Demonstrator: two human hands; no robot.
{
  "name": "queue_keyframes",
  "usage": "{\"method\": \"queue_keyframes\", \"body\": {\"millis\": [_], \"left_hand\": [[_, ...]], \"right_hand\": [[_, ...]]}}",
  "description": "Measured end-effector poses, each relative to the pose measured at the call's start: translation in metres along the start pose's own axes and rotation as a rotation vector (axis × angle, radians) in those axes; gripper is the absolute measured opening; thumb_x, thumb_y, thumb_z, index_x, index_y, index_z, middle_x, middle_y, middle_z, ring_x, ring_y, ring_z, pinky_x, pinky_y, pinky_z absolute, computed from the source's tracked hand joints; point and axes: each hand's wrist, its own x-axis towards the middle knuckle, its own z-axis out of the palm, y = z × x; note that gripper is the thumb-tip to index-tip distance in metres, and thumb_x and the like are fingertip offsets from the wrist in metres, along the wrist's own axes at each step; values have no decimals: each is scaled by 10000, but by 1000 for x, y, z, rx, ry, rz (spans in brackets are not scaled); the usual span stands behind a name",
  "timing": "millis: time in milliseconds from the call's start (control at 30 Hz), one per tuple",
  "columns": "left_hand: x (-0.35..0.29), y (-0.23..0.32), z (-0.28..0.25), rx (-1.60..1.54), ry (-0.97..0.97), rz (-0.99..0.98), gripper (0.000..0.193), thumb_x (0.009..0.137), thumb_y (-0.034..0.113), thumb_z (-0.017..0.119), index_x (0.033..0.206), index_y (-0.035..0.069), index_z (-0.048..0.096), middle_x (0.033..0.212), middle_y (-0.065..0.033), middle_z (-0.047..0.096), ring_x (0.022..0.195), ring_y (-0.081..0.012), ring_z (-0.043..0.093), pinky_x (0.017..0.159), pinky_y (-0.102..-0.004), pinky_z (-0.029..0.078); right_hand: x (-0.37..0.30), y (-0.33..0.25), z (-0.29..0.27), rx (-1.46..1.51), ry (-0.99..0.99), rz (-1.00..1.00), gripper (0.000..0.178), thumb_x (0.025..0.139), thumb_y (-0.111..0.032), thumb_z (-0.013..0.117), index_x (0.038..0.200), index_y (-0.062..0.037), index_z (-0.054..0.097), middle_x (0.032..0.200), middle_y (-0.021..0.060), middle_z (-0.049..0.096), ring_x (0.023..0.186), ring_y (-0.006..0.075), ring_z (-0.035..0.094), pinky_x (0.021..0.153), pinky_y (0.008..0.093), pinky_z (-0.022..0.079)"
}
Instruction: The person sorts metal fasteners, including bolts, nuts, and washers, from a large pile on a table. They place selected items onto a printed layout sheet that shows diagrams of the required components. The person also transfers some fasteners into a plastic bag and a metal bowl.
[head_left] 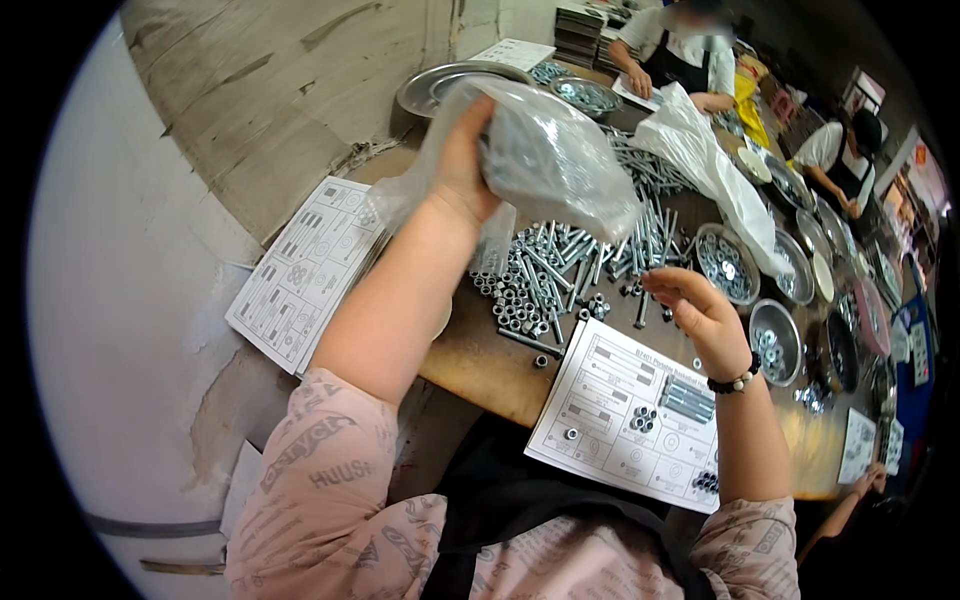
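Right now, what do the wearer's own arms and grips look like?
Left grip: bare hand, no glove; nothing seen on the wrist. Right grip: bare hand too, with a bracelet of dark and pale round beads. Left sleeve and right sleeve: short, pale pink, printed with grey lettering. No cables visible on either forearm.

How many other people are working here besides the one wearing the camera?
I see 3: one person at the top, another person farther right, and a third at lower right, mostly just an arm. More may be hidden.
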Motion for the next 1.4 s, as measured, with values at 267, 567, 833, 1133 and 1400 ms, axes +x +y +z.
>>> {"method": "queue_keyframes", "body": {"millis": [267,567,833,1133,1400], "left_hand": [[13,35,48,205,-136,89,386,795,370,605,1045,80,557,1005,-49,598,953,-197,568,851,-360,454],[34,36,82,400,-287,75,323,777,311,638,980,65,587,937,-67,621,876,-193,597,791,-351,497],[23,-27,101,515,-284,-18,332,749,220,678,1012,44,578,946,-64,617,864,-175,593,757,-319,494],[11,-71,122,771,-341,-133,426,699,131,693,1085,48,532,1016,-65,583,941,-185,553,851,-327,438],[11,-97,133,879,-538,86,451,684,164,730,1082,39,559,1044,-52,579,967,-145,532,851,-289,416]], "right_hand": [[-29,15,-17,107,171,16,313,879,-167,519,1125,27,514,1072,91,568,1024,162,520,906,295,391],[-89,36,-42,179,294,121,316,881,-149,482,1154,11,491,1085,102,566,992,181,547,871,307,410],[-118,52,-52,263,360,154,302,879,-145,507,1138,9,489,1064,117,569,974,201,558,865,315,439],[-79,65,-48,163,390,111,842,716,-221,636,1394,-80,158,1423,148,207,1284,312,270,1017,437,266],[2,64,-27,666,130,-79,971,716,-406,702,1388,-89,78,1377,112,266,1244,247,298,996,381,290]]}}
